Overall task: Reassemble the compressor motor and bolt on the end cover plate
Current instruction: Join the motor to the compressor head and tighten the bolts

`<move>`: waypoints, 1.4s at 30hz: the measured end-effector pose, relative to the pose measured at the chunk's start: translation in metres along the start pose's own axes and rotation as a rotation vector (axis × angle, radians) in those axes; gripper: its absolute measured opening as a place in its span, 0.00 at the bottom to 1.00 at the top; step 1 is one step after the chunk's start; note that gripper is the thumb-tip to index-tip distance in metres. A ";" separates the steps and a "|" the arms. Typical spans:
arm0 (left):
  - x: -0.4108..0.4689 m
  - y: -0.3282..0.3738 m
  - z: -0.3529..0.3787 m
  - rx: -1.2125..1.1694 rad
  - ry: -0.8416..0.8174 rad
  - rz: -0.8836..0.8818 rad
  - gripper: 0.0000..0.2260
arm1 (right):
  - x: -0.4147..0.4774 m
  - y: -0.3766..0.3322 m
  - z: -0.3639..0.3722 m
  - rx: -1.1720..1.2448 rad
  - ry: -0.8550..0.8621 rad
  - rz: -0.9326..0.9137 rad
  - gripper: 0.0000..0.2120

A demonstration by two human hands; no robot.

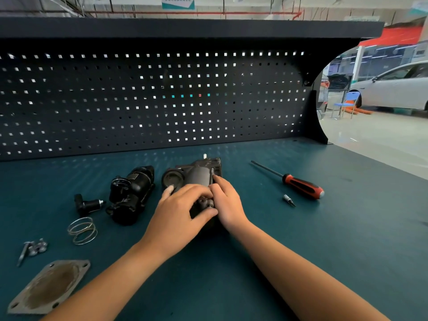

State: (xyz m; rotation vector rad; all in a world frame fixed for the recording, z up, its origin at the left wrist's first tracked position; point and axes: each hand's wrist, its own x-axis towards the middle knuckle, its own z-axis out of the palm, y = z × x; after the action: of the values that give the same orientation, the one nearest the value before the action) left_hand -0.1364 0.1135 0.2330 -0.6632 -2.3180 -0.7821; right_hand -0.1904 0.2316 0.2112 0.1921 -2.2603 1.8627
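Note:
The grey compressor motor point(199, 174) lies on the teal bench, its round opening facing left. My left hand point(183, 209) curls over its near end and grips it. My right hand point(225, 200) lies along the motor's right side, its forefinger on a long bolt point(212, 172) there; its grip is hidden. The grey end cover plate point(49, 287) lies flat at the near left. Several bolts point(34, 247) sit just above the plate.
A black housing part point(132, 195), a small black elbow fitting point(89, 203) and a wire spring point(82, 230) lie left of the motor. A red-and-black screwdriver point(298, 184) and a small bit point(288, 199) lie to the right. A pegboard point(148, 100) backs the bench.

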 end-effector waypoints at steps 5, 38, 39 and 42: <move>0.000 -0.006 0.002 -0.002 0.014 -0.010 0.11 | 0.005 -0.002 0.001 -0.086 0.002 -0.005 0.11; 0.004 -0.013 0.003 0.051 0.004 0.128 0.20 | 0.010 0.001 -0.009 -0.237 -0.046 -0.109 0.23; 0.004 -0.013 0.004 0.056 0.001 0.129 0.21 | 0.010 0.001 -0.009 -0.216 -0.063 -0.109 0.23; 0.004 -0.014 0.004 0.077 0.004 0.137 0.21 | 0.010 0.001 -0.008 -0.210 -0.055 -0.104 0.23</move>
State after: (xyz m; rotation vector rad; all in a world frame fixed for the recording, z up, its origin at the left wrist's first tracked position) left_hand -0.1489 0.1072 0.2277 -0.7757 -2.2602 -0.6281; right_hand -0.1999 0.2397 0.2142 0.3231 -2.4125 1.5750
